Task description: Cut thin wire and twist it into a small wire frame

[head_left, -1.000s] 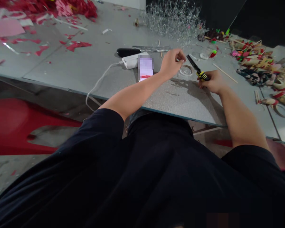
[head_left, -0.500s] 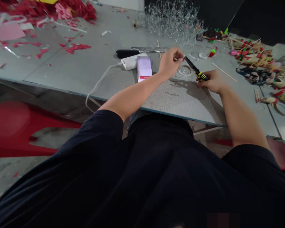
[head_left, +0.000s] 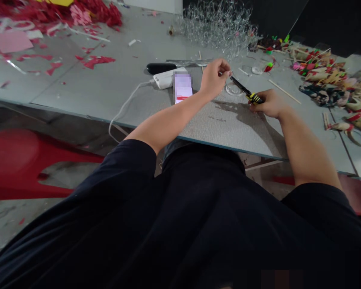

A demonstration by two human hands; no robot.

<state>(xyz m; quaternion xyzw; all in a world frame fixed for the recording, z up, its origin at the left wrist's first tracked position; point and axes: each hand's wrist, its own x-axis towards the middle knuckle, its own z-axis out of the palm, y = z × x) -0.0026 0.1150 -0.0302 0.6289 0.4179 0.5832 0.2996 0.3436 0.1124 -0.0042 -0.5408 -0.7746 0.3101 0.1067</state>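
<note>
My right hand (head_left: pixel 269 103) is closed around the yellow-and-black handle of long, thin black pliers (head_left: pixel 240 85), whose tip points up and left. That tip comes close to the pinched fingers of my left hand (head_left: pixel 216 78). Something thin, perhaps a wire end, is between those fingertips, too small to make out. Below the pliers, a clear ring-shaped coil (head_left: pixel 234 90) lies on the table. A phone (head_left: pixel 183 86) with a lit screen lies left of my left hand, beside a white power bank (head_left: pixel 165 77) with a cable.
A tangled heap of silvery wire (head_left: pixel 219 26) stands at the back. Small colourful craft pieces (head_left: pixel 321 76) crowd the right side, with a thin stick (head_left: pixel 284 91) nearer. Red paper scraps (head_left: pixel 98 61) are scattered at left. A black-handled object (head_left: pixel 161 68) lies behind the power bank. A red stool (head_left: pixel 15 160) is at lower left.
The pliers' tip has shifted slightly left and down, tilting flatter. My left hand has moved a little left; my right hand stays in nearly the same place.
</note>
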